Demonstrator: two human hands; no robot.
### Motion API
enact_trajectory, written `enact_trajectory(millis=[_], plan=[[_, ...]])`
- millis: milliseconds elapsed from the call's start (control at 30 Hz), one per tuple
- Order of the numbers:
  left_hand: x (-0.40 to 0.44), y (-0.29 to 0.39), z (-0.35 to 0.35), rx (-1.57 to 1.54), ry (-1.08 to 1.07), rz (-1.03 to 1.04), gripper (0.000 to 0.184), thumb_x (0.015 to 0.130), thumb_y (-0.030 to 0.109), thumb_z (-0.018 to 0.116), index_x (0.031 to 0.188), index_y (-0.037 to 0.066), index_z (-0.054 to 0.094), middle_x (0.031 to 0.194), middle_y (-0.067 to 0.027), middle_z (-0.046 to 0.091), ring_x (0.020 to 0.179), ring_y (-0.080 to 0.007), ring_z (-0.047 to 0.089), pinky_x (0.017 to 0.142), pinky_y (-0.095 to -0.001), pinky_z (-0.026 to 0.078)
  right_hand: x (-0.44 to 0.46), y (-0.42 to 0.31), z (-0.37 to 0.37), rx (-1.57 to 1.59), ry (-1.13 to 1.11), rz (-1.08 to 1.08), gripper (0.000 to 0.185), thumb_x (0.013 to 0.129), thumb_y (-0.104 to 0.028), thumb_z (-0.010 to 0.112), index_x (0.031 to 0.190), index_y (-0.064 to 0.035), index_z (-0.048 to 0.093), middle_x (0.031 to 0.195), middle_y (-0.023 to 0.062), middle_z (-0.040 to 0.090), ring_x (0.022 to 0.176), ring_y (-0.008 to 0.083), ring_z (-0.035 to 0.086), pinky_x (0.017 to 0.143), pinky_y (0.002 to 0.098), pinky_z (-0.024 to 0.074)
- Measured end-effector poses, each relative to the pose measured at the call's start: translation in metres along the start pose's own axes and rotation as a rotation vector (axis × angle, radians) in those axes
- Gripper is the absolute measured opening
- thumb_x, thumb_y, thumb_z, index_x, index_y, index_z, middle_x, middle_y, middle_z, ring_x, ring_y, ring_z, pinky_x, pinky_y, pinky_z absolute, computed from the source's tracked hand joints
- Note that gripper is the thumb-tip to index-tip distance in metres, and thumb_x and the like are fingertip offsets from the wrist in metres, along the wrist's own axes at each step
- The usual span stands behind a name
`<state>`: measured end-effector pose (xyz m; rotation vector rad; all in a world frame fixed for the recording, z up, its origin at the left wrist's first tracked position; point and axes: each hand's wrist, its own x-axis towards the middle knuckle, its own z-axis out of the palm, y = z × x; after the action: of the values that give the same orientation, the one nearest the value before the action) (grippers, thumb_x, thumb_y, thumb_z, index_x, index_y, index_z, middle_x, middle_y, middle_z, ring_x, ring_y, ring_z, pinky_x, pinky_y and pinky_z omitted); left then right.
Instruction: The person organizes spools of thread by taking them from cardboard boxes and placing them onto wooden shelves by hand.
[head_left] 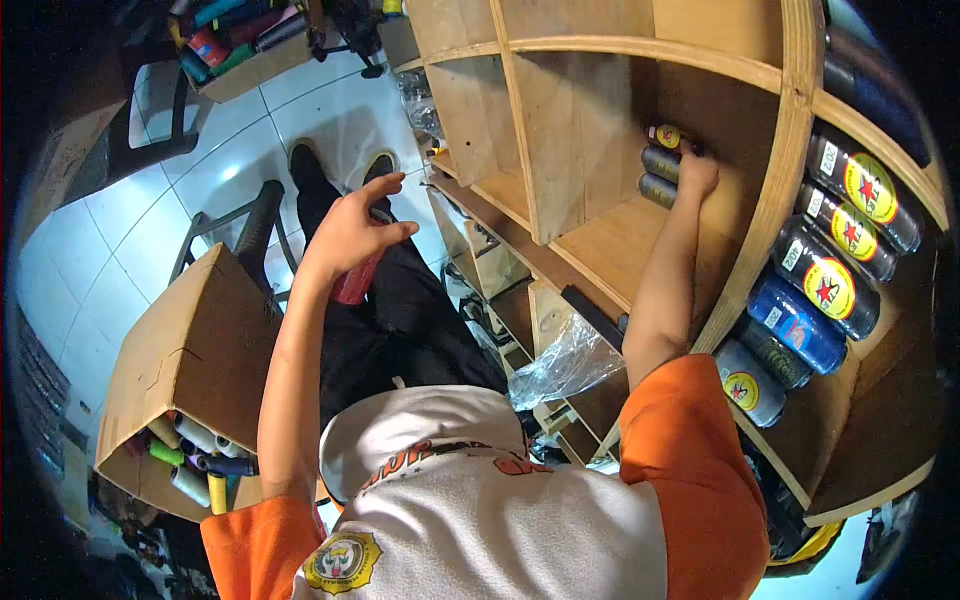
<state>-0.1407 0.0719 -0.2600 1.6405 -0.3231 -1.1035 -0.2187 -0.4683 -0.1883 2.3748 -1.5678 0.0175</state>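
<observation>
My left hand (pixel 355 232) is held out over my legs, wrapped around a red thread spool (pixel 352 286). Its thumb and index finger stick out, and part of the spool is hidden behind the hand. Inside a wooden shelf compartment, my right hand (pixel 700 172) grips the end of a dark thread spool (pixel 664 137) with a yellow label. Two more dark spools, a middle one (pixel 660 163) and a lower one (pixel 657 190), lie stacked directly below it. The right fingertips are partly hidden against the spools.
Wooden shelving (pixel 560 150) with dividers runs along my right. Several labelled dark spools (pixel 828 287) and a blue spool (pixel 797 322) lie in the nearer compartment. A cardboard box (pixel 190 350) of mixed spools stands at left. Clear plastic wrap (pixel 565 370) hangs by the shelf.
</observation>
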Motion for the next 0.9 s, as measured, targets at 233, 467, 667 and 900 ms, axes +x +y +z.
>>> enact_trajectory(millis=[233,467,667,900], plan=[[0.009,0.022,0.004,-0.352,0.018,-0.076,0.052,0.090,0.037,0.056,0.128,0.002,0.049,0.101,-0.0093,0.064,0.076,-0.0174,0.061,0.073,-0.0308,0.050,-0.016,-0.014,0.004,0.094,0.345,-0.159,0.064,0.061,-0.049,0.079,0.094,0.0037,0.066,0.091,0.0236,0.066,0.089,0.0396,0.063,0.083,0.0446,0.0476],[0.025,0.075,0.016,-0.763,0.068,-0.096,0.068,0.096,0.056,0.027,0.144,0.007,0.022,0.109,-0.0111,0.054,0.082,-0.0174,0.058,0.071,-0.0307,0.052,-0.226,-0.150,-0.125,1.008,-1.246,-0.223,0.033,0.080,-0.017,0.072,0.108,-0.0032,0.062,0.093,0.0017,0.066,0.075,0.0091,0.059,0.065,0.0234,0.0465],[0.024,0.090,0.010,-1.014,-0.001,-0.056,0.070,0.097,0.055,0.026,0.148,0.011,0.007,0.120,-0.0134,0.044,0.105,-0.0244,0.052,0.092,-0.0332,0.042,-0.267,-0.163,-0.133,1.146,-1.401,-0.478,0.050,0.074,-0.016,0.077,0.116,0.0024,0.058,0.096,0.0069,0.064,0.075,0.0105,0.059,0.067,0.0251,0.0499],[0.009,0.067,-0.009,-0.481,-0.424,0.050,0.066,0.080,0.038,0.071,0.127,-0.001,0.048,0.110,-0.0110,0.059,0.102,-0.0174,0.053,0.089,-0.0305,0.043,-0.227,-0.137,-0.135,1.348,-1.382,-0.655,0.050,0.076,-0.001,0.069,0.121,-0.0015,0.050,0.112,0.0070,0.055,0.103,0.0148,0.053,0.085,0.0287,0.0463]])
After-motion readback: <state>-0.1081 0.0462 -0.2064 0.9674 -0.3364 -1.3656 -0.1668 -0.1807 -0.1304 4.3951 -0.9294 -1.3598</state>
